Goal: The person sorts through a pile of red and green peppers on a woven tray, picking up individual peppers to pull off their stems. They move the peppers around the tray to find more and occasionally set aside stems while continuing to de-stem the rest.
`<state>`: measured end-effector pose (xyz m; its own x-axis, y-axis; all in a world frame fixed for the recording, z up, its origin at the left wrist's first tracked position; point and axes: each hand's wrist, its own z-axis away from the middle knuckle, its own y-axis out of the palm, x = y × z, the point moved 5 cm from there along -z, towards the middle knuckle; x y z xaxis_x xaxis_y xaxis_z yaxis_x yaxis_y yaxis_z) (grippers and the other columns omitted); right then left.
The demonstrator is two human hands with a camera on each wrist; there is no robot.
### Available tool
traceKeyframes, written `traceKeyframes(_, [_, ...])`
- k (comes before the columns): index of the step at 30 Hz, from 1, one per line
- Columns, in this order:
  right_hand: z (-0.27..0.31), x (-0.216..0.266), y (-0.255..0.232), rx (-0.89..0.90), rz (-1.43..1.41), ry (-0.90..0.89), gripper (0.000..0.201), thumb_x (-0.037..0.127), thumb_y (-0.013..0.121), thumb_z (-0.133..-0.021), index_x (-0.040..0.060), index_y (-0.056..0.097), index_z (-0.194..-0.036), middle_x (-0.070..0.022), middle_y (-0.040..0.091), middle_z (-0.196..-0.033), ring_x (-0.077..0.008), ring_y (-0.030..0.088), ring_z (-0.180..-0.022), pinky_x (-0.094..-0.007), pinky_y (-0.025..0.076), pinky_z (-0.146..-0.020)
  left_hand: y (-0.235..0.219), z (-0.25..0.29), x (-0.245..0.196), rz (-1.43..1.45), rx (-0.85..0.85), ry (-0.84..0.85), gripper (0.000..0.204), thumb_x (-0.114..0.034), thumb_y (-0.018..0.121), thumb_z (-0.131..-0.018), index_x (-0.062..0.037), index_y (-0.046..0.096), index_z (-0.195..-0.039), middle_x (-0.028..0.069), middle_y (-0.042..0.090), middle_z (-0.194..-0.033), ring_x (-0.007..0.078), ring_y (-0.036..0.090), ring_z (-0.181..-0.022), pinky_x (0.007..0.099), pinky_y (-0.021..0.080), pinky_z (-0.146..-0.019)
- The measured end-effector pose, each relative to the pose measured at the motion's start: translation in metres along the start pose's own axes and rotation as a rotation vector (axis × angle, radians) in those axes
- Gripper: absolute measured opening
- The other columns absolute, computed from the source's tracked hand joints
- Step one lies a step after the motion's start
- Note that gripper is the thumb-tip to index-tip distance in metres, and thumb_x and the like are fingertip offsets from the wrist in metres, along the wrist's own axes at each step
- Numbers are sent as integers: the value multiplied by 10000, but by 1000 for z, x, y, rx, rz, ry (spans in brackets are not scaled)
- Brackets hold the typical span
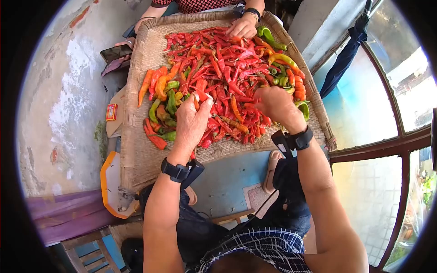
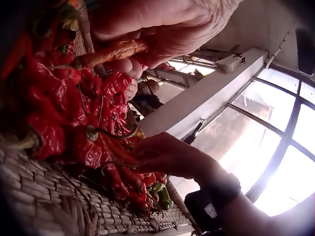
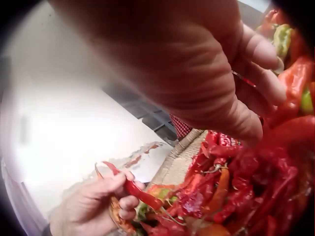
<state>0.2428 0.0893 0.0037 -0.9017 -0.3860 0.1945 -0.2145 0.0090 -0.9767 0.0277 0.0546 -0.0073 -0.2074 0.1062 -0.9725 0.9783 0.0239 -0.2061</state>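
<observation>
A pile of wrinkled red peppers (image 1: 227, 68) covers a woven tray (image 1: 136, 132). My left hand (image 1: 192, 123), at the pile's near left, grips a red pepper (image 3: 142, 195) and a shrivelled orange one (image 2: 110, 53); the right wrist view shows both in its curled fingers. Over the near right of the pile is my right hand (image 1: 280, 105). In the right wrist view its loosely bent fingers reach down among red peppers, with none seen gripped; the fingertips are partly hidden.
Another person's hand (image 1: 243, 27) rests on the pile's far edge, and their other hand is by a phone (image 1: 116, 53). Green and orange peppers (image 1: 170, 102) lie at the pile's sides. A wall (image 1: 68, 100) stands left, windows (image 1: 364, 100) right. A matchbox (image 1: 111, 112) is left of the tray.
</observation>
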Motion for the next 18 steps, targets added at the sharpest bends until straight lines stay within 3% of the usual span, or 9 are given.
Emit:
traceKeyframes(2, [4,6,14,138,224,39,221,241,579,-844,32,648,-819,-171,645,-767,-365,650,-729,-416,539,-651,2,2,-1,5,5,-7,137,-176,538,-929,-49,588,-922,-20,561,-752,48,518,-624,204,437,-554])
traceKeyframes(8, [-2,-2,16,31,171,-69,139,158,589,-779,26,629,-789,-184,650,-789,-354,650,-741,-438,526,-652,4,-3,-3,-24,48,-9,141,-180,539,-931,-48,590,-923,-17,563,-761,46,516,-623,208,440,-546])
traceKeyframes(10, [-2,-3,-7,-14,-160,-25,119,133,628,-743,36,559,-746,-135,598,-654,-352,605,-657,-420,476,-598,2,-3,-4,-3,27,7,147,-186,539,-934,-47,587,-934,-13,563,-767,47,515,-624,207,439,-551])
traceKeyframes(11, [-3,-4,-14,-51,-249,-10,114,115,637,-753,37,555,-756,-97,587,-632,-277,614,-624,-400,460,-577,2,-3,-4,-4,26,5,147,-186,539,-934,-47,587,-934,-13,563,-767,47,515,-624,207,439,-551])
traceKeyframes(12, [-7,-6,-17,-51,-251,-12,114,115,637,-753,37,555,-756,-97,587,-632,-277,614,-624,-400,460,-577,2,-3,-4,-15,28,-6,150,-189,539,-935,-47,585,-942,-13,565,-771,47,515,-625,207,440,-552])
traceKeyframes(14, [-16,-8,-23,-40,-475,-60,101,109,627,-799,32,567,-771,-57,595,-630,-176,624,-627,-351,465,-550,3,-4,-6,-29,33,-17,153,-191,538,-936,-46,584,-951,-13,566,-776,47,515,-626,207,440,-554])
traceKeyframes(15, [-21,-9,-24,87,-687,85,124,127,639,-843,11,623,-882,-44,603,-665,-101,610,-653,-277,470,-555,3,-3,-8,-15,17,-13,142,-167,555,-917,-29,583,-934,2,560,-741,69,527,-614,231,462,-572])
traceKeyframes(16, [-29,-7,-21,85,-691,89,124,127,639,-843,11,623,-882,-44,603,-665,-101,610,-653,-277,470,-555,3,-3,-10,-1,2,-9,134,-143,572,-898,-11,581,-918,17,554,-706,91,539,-602,255,484,-590])
traceKeyframes(18, [-41,-25,-21,-462,-1619,215,216,143,665,-811,17,671,-986,-89,630,-665,-117,642,-675,-296,522,-634,3,-2,-5,-12,22,-29,143,-166,556,-917,-28,584,-936,1,563,-746,68,528,-617,229,464,-576])
